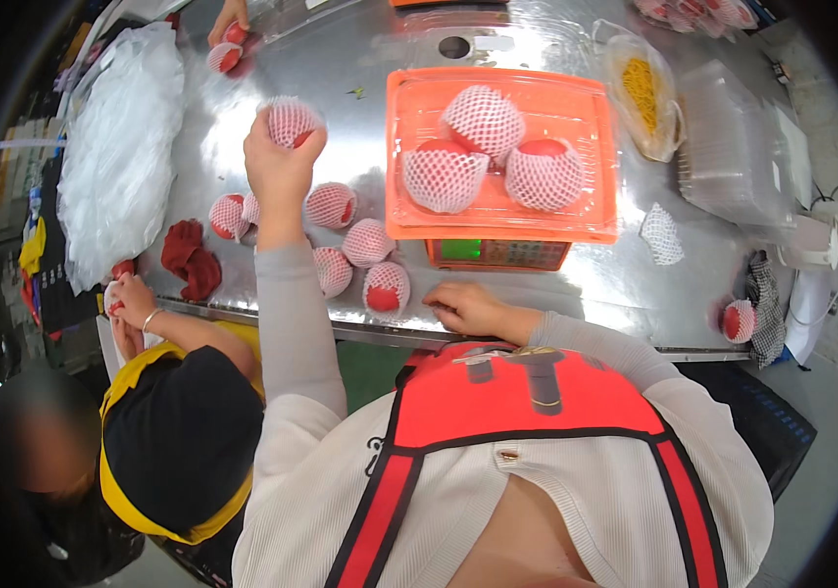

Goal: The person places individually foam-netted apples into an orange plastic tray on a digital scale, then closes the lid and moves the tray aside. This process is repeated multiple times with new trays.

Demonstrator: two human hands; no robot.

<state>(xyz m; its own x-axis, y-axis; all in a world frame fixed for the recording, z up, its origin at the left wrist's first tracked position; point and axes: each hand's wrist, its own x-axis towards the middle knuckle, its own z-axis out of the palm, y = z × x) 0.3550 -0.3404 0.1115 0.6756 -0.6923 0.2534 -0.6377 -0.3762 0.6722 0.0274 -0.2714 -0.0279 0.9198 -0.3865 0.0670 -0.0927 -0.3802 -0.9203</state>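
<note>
Raised over the steel table, my left hand [281,165] grips a red round fruit in a white foam net [292,121]. My right hand [469,307] rests by the table's front edge, fingers loosely bent, with nothing visible in it. Ahead of it is a digital scale [496,253] with a lit green display. An orange basket [393,158] sits on the scale. Inside it a clear plastic tray [448,226] holds three netted red fruits [544,175]. Several more netted fruits [367,242] lie between my left forearm and the scale.
A co-worker's hands [136,305] hold fruit at left; another person's hand [229,18] touches fruit at the far edge. Around the table are plastic bags [121,154], a dark red cloth [191,259], a bag of yellow rubber bands [639,92], stacked clear trays [731,147] and an empty foam net [661,235].
</note>
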